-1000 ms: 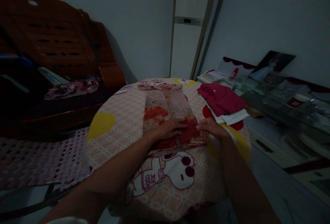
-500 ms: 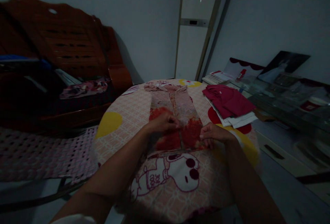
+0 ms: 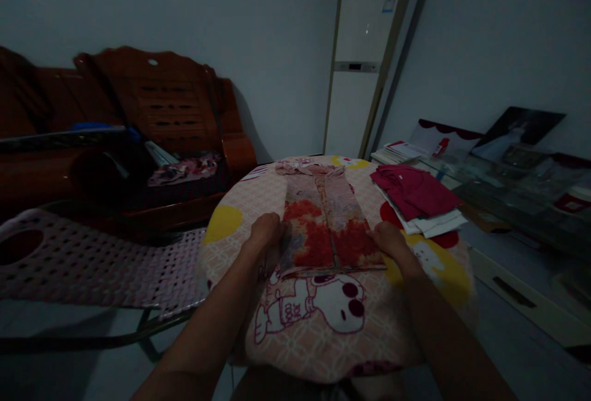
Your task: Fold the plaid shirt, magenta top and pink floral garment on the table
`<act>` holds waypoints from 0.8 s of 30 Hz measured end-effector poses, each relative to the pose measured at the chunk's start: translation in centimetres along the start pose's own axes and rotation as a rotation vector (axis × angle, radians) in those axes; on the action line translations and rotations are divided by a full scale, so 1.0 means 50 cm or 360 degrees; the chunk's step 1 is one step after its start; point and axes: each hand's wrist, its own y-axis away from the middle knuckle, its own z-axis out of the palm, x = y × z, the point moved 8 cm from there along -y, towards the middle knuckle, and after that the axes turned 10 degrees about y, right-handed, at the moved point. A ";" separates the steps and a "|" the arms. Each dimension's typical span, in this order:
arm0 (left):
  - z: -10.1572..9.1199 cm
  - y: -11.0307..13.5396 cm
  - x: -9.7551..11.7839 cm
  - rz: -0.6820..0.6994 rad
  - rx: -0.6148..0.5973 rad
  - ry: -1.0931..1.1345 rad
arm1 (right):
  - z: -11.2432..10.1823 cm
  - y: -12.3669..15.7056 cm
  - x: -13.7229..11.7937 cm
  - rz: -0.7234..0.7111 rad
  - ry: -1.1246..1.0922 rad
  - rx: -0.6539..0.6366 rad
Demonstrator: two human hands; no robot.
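Note:
A pair of pink trousers with red patches lies flat on a round table under a pink checked cartoon cloth. The legs point toward me. My left hand grips the left edge of the left leg with its fingers curled. On the right leg's outer edge my right hand does the same, fingers closed on the fabric. The room is dim.
A stack of folded clothes, dark red on top of white, sits on the table's right side. A wooden sofa holds a crumpled garment. A woven lounge chair stands left. A glass cabinet runs along the right wall.
My left hand moved from the middle of the trousers out to their left edge. The right hand stayed at the right edge. The camera view shifted left and up.

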 end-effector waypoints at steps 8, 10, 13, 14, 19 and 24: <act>0.016 0.102 0.018 0.0011 0.0014 0.0044 | 0.016 0.086 -0.010 0.0070 0.0275 -0.0098; 0.017 0.117 0.026 -0.0003 0.0043 0.0029 | 0.014 0.101 -0.018 0.0036 0.0285 -0.0042; 0.020 0.128 0.038 -0.0013 0.0075 -0.0001 | 0.011 0.114 -0.030 0.0006 0.0320 0.0010; 0.022 0.129 0.041 -0.0012 0.0075 0.0002 | 0.011 0.115 -0.033 -0.0002 0.0331 0.0016; 0.029 0.131 0.032 -0.0031 0.0032 0.0087 | 0.019 0.110 -0.029 -0.0001 0.0360 0.0015; 0.022 0.138 -0.002 0.0010 0.0029 0.0219 | 0.024 0.109 -0.018 -0.0008 0.0327 0.0071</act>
